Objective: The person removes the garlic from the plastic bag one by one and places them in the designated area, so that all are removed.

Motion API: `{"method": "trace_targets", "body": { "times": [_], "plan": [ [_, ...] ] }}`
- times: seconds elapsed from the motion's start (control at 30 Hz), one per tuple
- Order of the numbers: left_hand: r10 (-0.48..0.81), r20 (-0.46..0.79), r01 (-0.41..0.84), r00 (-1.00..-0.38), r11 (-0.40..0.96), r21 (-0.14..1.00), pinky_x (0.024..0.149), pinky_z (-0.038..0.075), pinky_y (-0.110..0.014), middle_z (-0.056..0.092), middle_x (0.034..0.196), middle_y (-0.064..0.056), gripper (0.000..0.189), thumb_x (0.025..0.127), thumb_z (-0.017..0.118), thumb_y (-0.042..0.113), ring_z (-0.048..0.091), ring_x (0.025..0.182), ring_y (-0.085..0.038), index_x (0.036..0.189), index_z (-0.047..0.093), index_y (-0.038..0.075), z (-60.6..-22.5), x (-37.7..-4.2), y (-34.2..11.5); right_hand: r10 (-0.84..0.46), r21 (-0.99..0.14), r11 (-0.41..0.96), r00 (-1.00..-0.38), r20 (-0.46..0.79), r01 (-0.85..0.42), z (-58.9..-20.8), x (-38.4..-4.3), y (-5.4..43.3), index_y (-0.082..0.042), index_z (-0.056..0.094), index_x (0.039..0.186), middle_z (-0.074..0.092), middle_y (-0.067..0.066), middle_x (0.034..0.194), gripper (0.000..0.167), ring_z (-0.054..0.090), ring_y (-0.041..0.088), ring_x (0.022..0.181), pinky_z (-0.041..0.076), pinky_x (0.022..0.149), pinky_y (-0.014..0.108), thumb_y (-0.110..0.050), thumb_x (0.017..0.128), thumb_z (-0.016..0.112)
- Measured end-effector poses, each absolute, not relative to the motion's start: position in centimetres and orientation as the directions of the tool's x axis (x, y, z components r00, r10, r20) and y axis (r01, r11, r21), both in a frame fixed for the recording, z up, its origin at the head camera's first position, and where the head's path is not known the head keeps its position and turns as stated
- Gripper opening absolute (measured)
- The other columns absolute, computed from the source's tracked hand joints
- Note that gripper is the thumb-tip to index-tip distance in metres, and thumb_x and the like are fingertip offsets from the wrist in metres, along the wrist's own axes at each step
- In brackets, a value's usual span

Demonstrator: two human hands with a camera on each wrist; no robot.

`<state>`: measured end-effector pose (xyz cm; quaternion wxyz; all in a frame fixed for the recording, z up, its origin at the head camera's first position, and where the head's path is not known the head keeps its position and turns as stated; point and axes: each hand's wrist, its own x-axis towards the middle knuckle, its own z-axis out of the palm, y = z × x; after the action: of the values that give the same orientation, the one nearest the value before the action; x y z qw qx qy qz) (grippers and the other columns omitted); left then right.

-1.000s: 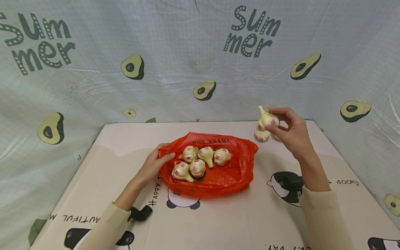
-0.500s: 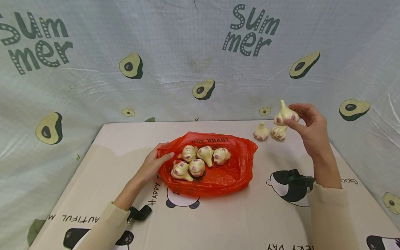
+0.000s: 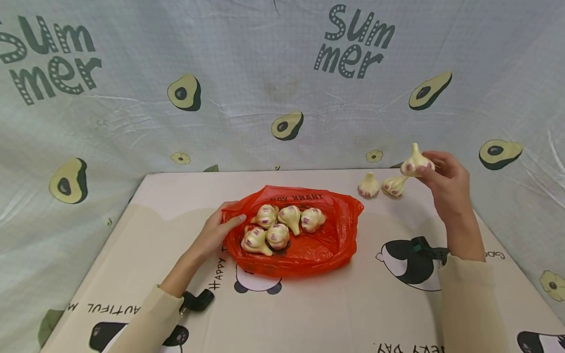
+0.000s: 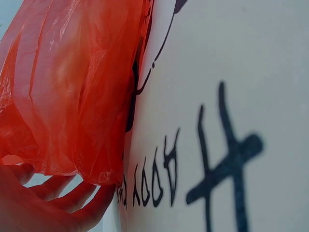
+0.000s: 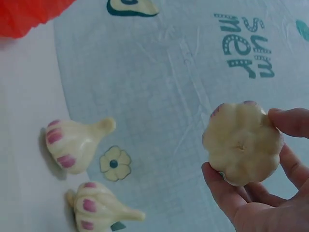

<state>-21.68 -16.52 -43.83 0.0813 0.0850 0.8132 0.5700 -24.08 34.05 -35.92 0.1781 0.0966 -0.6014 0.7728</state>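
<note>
In the head view my left hand (image 3: pixel 213 233) grips the left rim of a red plastic bag (image 3: pixel 328 252), thumb over the edge inside. Its fingers show against the bag's outside in the left wrist view. Several garlic bulbs (image 3: pixel 289 218) lie in the bag's left part. At the back right my right hand (image 3: pixel 452 191) holds another garlic bulb (image 3: pixel 414 165) between thumb and fingers, raised off the table with its stem up. The right wrist view shows this bulb's underside (image 5: pixel 241 145). Two bulbs stand on the table left of it, an upright one (image 3: pixel 368 186) and a tilted one (image 3: pixel 394 187).
The white table (image 3: pixel 335 314) carries printed panda figures and lettering. Behind it hangs a pale curtain (image 3: pixel 238 73) with avocado prints, close to the table's back edge. Small black devices are strapped at both wrists.
My right hand has moved right with its garlic bulb, away from the two standing bulbs, which now show fully. The left hand and the bag have stayed in place.
</note>
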Motion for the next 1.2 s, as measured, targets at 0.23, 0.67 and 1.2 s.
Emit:
{"method": "trace_targets", "body": {
  "times": [0.23, 0.67, 1.2],
  "plan": [
    [0.228, -0.032, 0.049, -0.973, 0.342, 0.938, 0.112, 0.050, -0.051, 0.054, 0.152, -0.014, 0.056, 0.104, 0.057, 0.035, 0.055, 0.138, -0.034, 0.151, 0.042, 0.010, -43.8, -21.7, -16.7, 0.189, -0.913, -0.292, -0.953, 0.239, -0.286, -37.0, -24.5, 35.4, -0.010, 0.046, 0.124, 0.059, 0.005, 0.113, 0.037, 0.063, 0.012, 0.106, 0.058, 0.089, 0.015, 0.010, 0.096, 0.062],
    [0.222, -0.032, 0.048, -0.974, 0.346, 0.937, 0.111, 0.050, -0.051, 0.054, 0.152, -0.014, 0.056, 0.104, 0.057, 0.035, 0.055, 0.138, -0.035, 0.152, 0.042, 0.010, -43.5, -21.8, -16.9, 0.210, -0.994, -0.080, -0.976, 0.060, -0.078, -40.1, -25.8, 38.2, -0.006, 0.023, 0.163, 0.045, -0.011, 0.123, 0.080, 0.049, 0.001, 0.113, 0.046, 0.098, 0.007, -0.004, 0.097, 0.069],
    [0.224, -0.033, 0.043, -0.974, 0.323, 0.946, 0.112, 0.051, -0.049, 0.055, 0.151, -0.014, 0.055, 0.104, 0.058, 0.035, 0.056, 0.137, -0.034, 0.150, 0.042, 0.010, -44.0, -21.7, -16.6, 0.372, -0.995, -0.074, -0.928, 0.038, -0.071, -41.3, -26.6, 39.3, -0.023, 0.034, 0.133, 0.058, -0.010, 0.108, 0.066, 0.058, -0.002, 0.100, 0.043, 0.088, 0.007, 0.002, 0.088, 0.077]
  ]
}}
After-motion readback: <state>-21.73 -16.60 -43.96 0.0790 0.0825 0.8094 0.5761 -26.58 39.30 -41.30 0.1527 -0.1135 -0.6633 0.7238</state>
